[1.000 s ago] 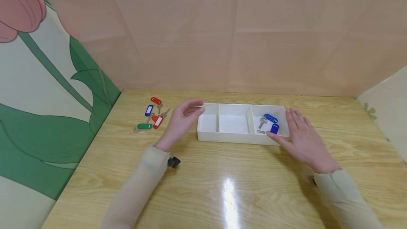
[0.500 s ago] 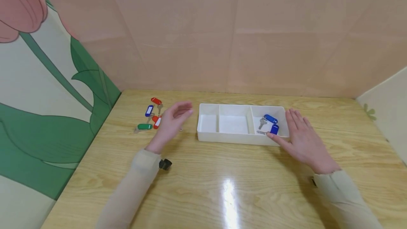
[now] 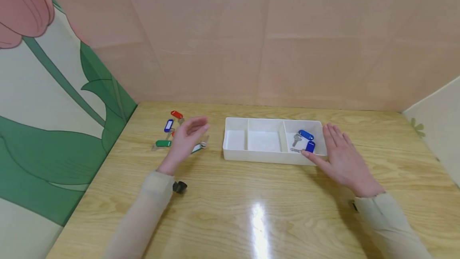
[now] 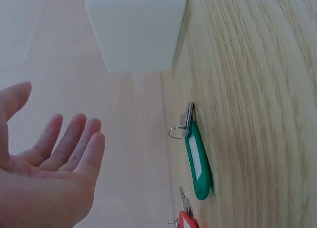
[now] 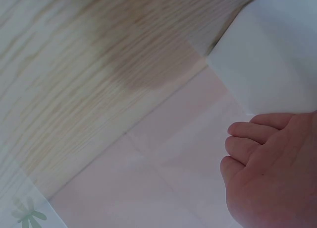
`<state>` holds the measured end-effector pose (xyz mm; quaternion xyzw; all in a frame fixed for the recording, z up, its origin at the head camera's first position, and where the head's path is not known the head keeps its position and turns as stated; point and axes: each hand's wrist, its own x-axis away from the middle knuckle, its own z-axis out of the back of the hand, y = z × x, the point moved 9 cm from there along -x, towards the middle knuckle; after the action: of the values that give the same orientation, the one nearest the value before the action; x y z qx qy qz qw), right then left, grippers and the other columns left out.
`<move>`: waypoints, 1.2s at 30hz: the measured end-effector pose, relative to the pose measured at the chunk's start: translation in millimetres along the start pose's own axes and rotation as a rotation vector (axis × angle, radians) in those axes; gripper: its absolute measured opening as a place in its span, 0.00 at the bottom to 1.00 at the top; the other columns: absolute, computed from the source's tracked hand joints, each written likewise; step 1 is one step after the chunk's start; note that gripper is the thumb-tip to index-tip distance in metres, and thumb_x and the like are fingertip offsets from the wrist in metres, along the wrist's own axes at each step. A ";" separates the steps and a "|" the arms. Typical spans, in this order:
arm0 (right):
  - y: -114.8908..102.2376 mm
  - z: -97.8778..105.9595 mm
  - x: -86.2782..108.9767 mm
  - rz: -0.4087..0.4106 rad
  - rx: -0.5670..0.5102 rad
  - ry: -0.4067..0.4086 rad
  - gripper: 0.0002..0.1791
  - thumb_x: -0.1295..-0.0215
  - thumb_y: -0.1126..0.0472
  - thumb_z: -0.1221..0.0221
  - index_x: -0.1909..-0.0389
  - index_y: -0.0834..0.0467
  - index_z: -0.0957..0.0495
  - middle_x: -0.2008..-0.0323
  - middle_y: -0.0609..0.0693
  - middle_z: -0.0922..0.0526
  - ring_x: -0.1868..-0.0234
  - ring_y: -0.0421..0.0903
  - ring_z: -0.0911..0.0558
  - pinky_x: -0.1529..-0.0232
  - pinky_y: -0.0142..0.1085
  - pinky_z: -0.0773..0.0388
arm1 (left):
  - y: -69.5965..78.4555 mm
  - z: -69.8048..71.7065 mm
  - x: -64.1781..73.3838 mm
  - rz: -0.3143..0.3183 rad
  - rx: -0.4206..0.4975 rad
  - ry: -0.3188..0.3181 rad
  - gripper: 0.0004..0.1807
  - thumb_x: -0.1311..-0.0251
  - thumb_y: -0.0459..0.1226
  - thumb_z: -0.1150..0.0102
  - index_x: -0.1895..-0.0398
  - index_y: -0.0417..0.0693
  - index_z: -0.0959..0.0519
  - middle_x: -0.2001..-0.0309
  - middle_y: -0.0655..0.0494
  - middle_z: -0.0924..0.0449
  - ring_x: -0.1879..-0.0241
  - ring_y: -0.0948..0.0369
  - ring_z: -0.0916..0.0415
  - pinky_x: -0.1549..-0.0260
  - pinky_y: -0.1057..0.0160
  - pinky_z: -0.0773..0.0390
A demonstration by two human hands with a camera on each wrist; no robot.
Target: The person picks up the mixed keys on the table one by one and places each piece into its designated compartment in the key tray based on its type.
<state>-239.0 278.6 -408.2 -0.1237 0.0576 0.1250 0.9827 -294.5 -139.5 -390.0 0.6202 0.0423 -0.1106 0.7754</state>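
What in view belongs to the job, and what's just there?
Likely in the job:
tray
two blue-tagged keys inside it, at the right
red-tagged keys, green-tagged keys and one blue-tagged key outside it
right hand, against the tray's right end
left hand, near the outside keys

Just there:
table
pink backdrop
plant mural

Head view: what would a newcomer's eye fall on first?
Likely the central white tray, two blue-tagged keys inside its right end and the right hand at that end. Next, the left hand by red-, blue- and green-tagged keys left of the tray. Upper left, the pictured pink tulip stands out.
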 end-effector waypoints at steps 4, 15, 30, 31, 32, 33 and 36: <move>-0.5 0.5 0.0 -0.002 0.003 0.001 0.59 0.30 0.30 0.46 0.20 0.64 0.67 0.21 0.69 0.61 0.21 0.63 0.64 0.25 0.55 0.71 | -0.6 6.0 -0.3 -0.003 -0.008 0.006 0.23 0.29 0.45 0.37 0.37 0.42 0.23 0.41 0.49 0.21 0.41 0.57 0.24 0.39 0.59 0.26; -1.2 0.7 0.4 -0.002 0.007 -0.003 0.59 0.30 0.30 0.46 0.20 0.64 0.66 0.22 0.69 0.61 0.22 0.64 0.63 0.25 0.55 0.71 | -3.2 27.4 -1.2 0.048 -0.046 0.008 0.22 0.25 0.36 0.44 0.34 0.35 0.28 0.36 0.39 0.26 0.38 0.49 0.27 0.37 0.55 0.28; -0.8 0.5 0.2 0.000 0.011 -0.006 0.59 0.30 0.31 0.47 0.20 0.64 0.67 0.22 0.69 0.61 0.22 0.65 0.62 0.25 0.55 0.71 | -5.9 68.1 -4.7 0.025 -0.145 0.085 0.25 0.27 0.44 0.40 0.34 0.38 0.25 0.40 0.45 0.22 0.40 0.53 0.25 0.39 0.57 0.26; -0.9 0.7 0.2 0.000 0.011 -0.006 0.59 0.30 0.31 0.47 0.20 0.64 0.67 0.22 0.70 0.61 0.22 0.66 0.61 0.25 0.55 0.71 | -6.3 70.4 -5.4 0.030 -0.158 0.083 0.26 0.27 0.45 0.40 0.34 0.39 0.26 0.39 0.45 0.22 0.40 0.53 0.25 0.39 0.56 0.26; -1.0 0.8 0.2 0.000 0.012 -0.006 0.59 0.30 0.31 0.47 0.20 0.64 0.67 0.22 0.70 0.61 0.22 0.66 0.61 0.25 0.56 0.71 | -6.4 72.7 -6.0 0.036 -0.172 0.082 0.27 0.27 0.47 0.40 0.33 0.39 0.26 0.39 0.46 0.22 0.39 0.53 0.25 0.38 0.55 0.26; -1.2 0.9 0.2 0.000 0.010 -0.006 0.59 0.30 0.31 0.47 0.20 0.64 0.67 0.22 0.70 0.61 0.22 0.66 0.61 0.25 0.56 0.71 | -6.6 75.0 -6.7 0.045 -0.184 0.081 0.28 0.27 0.48 0.41 0.32 0.40 0.27 0.39 0.46 0.22 0.39 0.52 0.26 0.38 0.54 0.26; -1.3 0.7 0.2 0.000 0.006 -0.005 0.59 0.30 0.31 0.46 0.20 0.64 0.67 0.22 0.69 0.61 0.22 0.65 0.62 0.25 0.55 0.71 | -8.7 82.5 -9.2 0.080 -0.211 0.085 0.31 0.28 0.52 0.41 0.30 0.43 0.28 0.37 0.47 0.23 0.37 0.51 0.27 0.37 0.50 0.28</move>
<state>-238.4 277.5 -407.3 -0.1203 0.0555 0.1251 0.9833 -311.3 -220.3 -377.6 0.5405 0.0618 -0.0478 0.8377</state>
